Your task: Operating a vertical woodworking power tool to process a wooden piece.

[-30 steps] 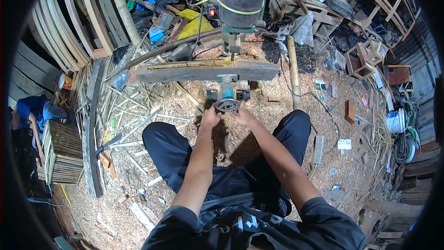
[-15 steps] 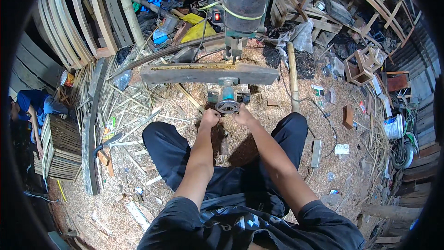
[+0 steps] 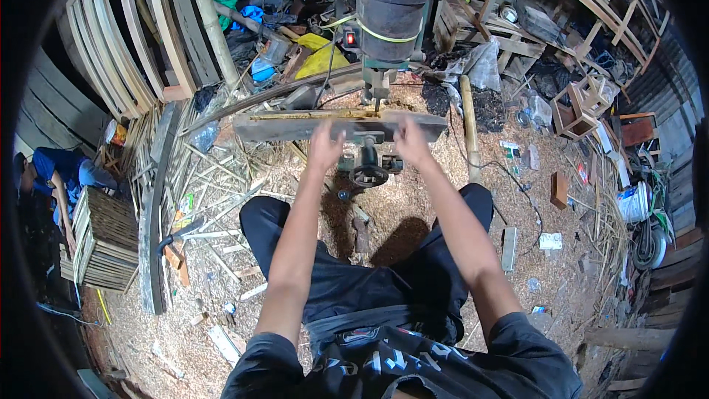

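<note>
A long wooden beam (image 3: 277, 129) lies crosswise in front of me, held in the vise of a drilling machine (image 3: 395, 15). The machine's bit (image 3: 377, 103) stands over the beam's right part, at its top face, where wood chips show. My left hand (image 3: 323, 148) is at the beam's near side, left of the vise handwheel (image 3: 369, 175). On the other side of the wheel, my right hand (image 3: 412, 142) is up against or just before the beam's near face. Motion smears the fingers of both hands, so their grip does not show. Both hands are off the handwheel.
Wood shavings cover the floor around my legs. A bamboo pole (image 3: 469, 125) and a cable (image 3: 509, 170) lie to the right. Wood strips and a long plank (image 3: 153, 251) lie at the left, where another person (image 3: 63, 177) sits beside stacked slats (image 3: 107, 240).
Both hands have left the handwheel and moved forward and apart to the beam. The wheel has turned. The beam appears shifted slightly right, as the view has moved a little too.
</note>
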### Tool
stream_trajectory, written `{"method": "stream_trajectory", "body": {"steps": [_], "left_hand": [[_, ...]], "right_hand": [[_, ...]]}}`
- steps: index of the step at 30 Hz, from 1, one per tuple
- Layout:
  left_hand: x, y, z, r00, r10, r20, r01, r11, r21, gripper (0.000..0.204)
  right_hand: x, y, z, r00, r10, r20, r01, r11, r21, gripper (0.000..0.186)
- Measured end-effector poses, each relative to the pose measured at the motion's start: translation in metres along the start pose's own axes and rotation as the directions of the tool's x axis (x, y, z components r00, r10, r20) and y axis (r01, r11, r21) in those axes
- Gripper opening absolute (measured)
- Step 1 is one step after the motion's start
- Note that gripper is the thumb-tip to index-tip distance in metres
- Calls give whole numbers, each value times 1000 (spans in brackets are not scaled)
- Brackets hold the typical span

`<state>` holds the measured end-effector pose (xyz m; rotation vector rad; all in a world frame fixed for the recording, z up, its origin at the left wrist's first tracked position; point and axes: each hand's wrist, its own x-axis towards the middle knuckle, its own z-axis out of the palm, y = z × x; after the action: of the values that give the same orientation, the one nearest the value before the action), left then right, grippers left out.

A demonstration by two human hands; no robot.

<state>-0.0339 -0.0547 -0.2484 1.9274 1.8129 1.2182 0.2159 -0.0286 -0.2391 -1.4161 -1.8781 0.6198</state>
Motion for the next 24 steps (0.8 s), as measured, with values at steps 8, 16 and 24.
{"method": "stream_trajectory", "body": {"steps": [8,16,24], "left_hand": [[115,152,-97,790,467,-398,-497,867,30,43],[228,268,-110,660,549,-513,-640,768,-2,32],[240,264,-68,640,569,-516,-494,820,291,31]], "right_hand": [[89,-103,-125,848,-349,-398,393,919,31,31],[244,-127,-219,815,-156,-558,350,900,260,36],[341,-150,-234,911,55,-408,57,965,257,96]]}}
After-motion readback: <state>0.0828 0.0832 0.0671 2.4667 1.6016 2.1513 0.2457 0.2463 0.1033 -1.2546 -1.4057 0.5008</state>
